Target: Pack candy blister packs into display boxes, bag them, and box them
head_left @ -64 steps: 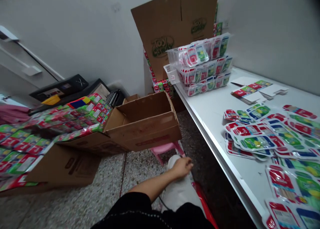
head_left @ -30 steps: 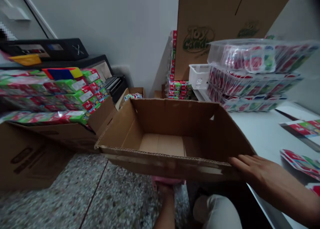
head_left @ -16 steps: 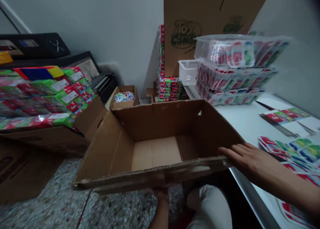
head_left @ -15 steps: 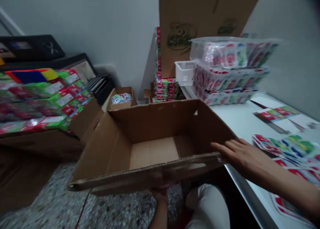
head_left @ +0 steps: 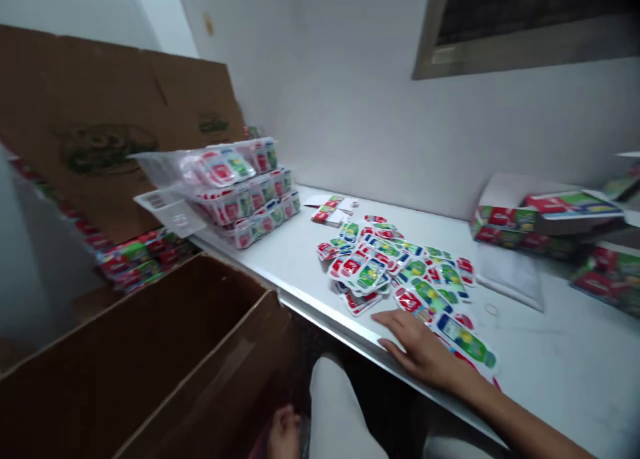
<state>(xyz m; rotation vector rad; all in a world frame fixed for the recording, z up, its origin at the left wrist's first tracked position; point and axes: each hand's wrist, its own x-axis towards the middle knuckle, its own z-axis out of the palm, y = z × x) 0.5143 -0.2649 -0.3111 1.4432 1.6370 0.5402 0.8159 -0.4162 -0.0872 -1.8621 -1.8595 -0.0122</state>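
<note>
Head view: the right hand point(head_left: 417, 345) has left the cardboard box point(head_left: 240, 372), open and empty beside the packets point(head_left: 367, 269) on the table point(head_left: 303, 262); the box sits by the table, perhaps steadied only by the left hand point(head_left: 284, 427), whose grip I cannot tell.
</note>
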